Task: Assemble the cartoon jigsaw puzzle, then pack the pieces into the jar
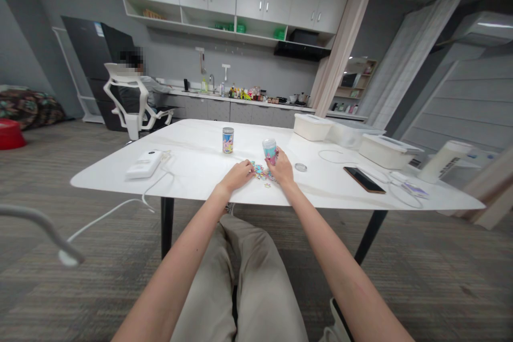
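My right hand (282,168) is wrapped around a small clear jar (270,148) with a blue and pink printed label, holding it upright and slightly tilted by the pile. Under and between my hands lies a heap of small flat colourful pieces (261,172), some blue, pink and yellow; their exact kind is too small to tell. My left hand (239,174) rests at the heap's left edge, fingers curled together; whatever they pinch is hidden. A round silver lid (300,167) lies flat to the right of my right hand. Farther back stands a second, lidded jar (228,140) with a colourful label.
On the white table (192,144), a white box (144,164) with a cable sits left. A phone (364,179), cables, a tilted white bottle (444,161) and storage boxes (312,127) occupy the right. A person (146,88) sits on a white chair at the back left.
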Tool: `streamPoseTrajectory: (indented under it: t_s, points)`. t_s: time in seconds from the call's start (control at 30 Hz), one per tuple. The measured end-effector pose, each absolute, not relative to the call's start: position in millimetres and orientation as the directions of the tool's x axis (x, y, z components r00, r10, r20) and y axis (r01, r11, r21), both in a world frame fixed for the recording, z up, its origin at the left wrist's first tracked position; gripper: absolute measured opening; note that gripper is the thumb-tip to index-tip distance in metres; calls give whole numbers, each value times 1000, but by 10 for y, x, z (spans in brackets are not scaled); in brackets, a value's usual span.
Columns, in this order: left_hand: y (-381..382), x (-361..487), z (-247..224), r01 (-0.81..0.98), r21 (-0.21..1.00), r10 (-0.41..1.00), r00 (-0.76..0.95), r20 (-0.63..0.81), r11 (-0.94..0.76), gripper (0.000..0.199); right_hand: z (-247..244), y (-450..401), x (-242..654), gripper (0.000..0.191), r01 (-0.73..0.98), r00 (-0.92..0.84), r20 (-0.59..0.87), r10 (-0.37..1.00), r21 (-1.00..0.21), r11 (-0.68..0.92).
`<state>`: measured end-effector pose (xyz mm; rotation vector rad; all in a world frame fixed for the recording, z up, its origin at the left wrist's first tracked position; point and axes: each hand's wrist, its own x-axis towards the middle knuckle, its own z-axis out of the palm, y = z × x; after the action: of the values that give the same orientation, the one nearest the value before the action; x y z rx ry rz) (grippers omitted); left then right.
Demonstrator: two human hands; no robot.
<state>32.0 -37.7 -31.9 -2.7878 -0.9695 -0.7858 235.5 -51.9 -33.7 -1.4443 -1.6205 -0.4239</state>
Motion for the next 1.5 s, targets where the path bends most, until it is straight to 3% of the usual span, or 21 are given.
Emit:
streamPoseTrajectory:
  t_s: [0.17, 0.37, 0.63, 1.03, 1.5]
  points:
    - [-422, 342, -241, 656, 35, 575, 633, 518, -754, 19, -327, -539, 2341, 53, 922, 64, 788, 612, -281, 265]
    - [-463, 341, -167, 722, 109, 643, 525, 557, -684, 20, -313, -557, 2331, 52, 925, 17, 783, 622, -249, 287]
    - [-436, 330, -205, 689, 118, 630, 563, 534, -715, 13, -298, -571, 2326, 53, 925, -9, 770, 639, -236, 297]
    - [-417, 304, -160, 739, 153, 589, 376, 715, -657, 17, -244, -624, 2296, 47, 912, -197, 697, 689, -127, 389]
    - [-420, 299, -161, 694, 47, 529, 502, 684, -719, 17, -217, -654, 2252, 45, 871, -290, 692, 661, -96, 482]
